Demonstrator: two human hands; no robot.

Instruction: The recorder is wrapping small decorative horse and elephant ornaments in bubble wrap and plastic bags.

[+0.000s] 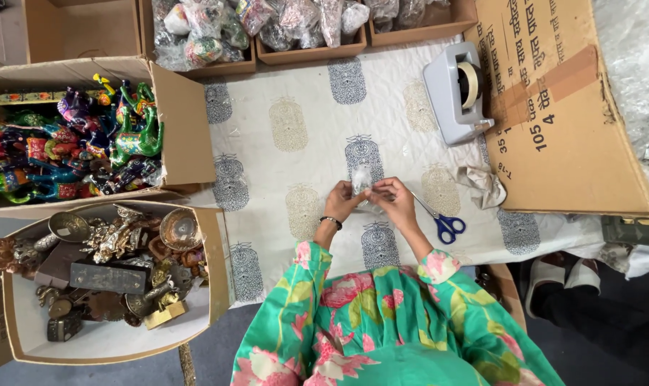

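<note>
While both hands, left hand and right hand, pinch a small clear-plastic-wrapped item, wrapping is mid-step; the grey tape dispenser likely comes next.

Green floral dress (pink blooms), dark wristband.

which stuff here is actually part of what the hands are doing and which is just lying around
In hand:
- left hand and right hand, both on the small clear-wrapped bundle
- blue-handled scissors, beside the right hand
- grey tape dispenser

Lying about:
- box of painted figurines
- box of brass pieces
- crumpled paper
- big flat carton
</note>
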